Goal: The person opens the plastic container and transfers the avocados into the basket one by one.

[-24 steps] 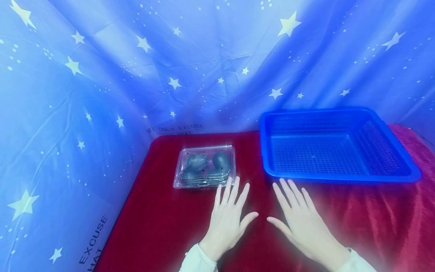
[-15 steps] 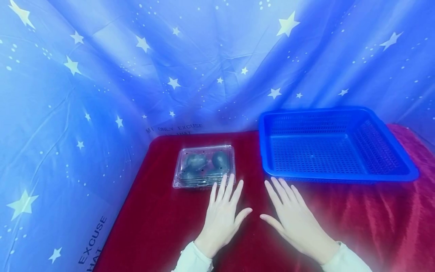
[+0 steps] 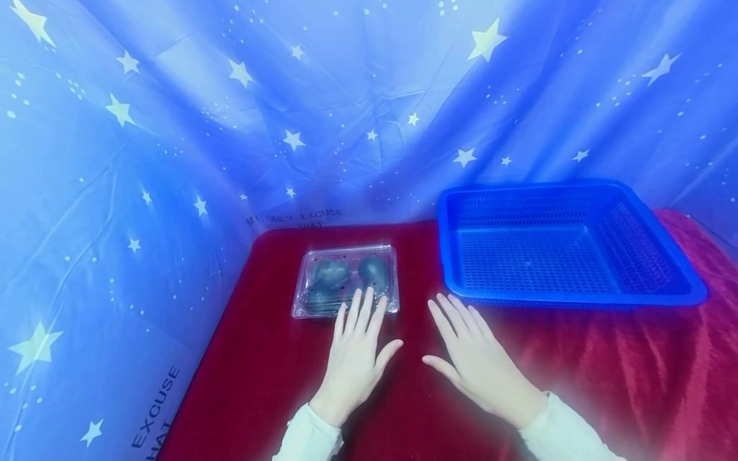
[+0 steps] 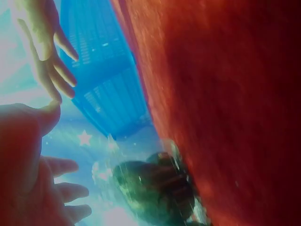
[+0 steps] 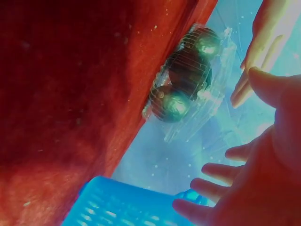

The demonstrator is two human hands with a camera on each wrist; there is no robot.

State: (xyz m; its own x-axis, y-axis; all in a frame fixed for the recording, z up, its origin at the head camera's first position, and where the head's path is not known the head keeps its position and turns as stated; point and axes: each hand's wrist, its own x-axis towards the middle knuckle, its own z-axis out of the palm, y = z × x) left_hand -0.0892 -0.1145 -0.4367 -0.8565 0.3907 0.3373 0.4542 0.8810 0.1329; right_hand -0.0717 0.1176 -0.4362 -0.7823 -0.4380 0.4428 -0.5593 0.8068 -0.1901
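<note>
A clear plastic clamshell box (image 3: 347, 255) sits on the red cloth left of centre, holding several dark green oval fruits (image 3: 332, 273) that look like avocados. In the head view my left hand (image 3: 353, 362) is in front of the box, fingers spread and straight, fingertips overlapping its near edge. My right hand (image 3: 483, 368) is to the right of it, also with straight fingers, near the front left corner of a blue plastic basket (image 3: 571, 299). Both wrist views show the hands above the cloth, apart from the box (image 5: 214, 101), with nothing held.
The perforated basket stands at the back right, with its bare floor showing. Red cloth (image 3: 254, 378) covers the table. Blue curtain (image 3: 346, 83) with stars hangs behind and along the left side.
Both hands have moved left, bringing the left hand's fingertips further over the box's front and the right hand away from the basket. The box and basket stay put.
</note>
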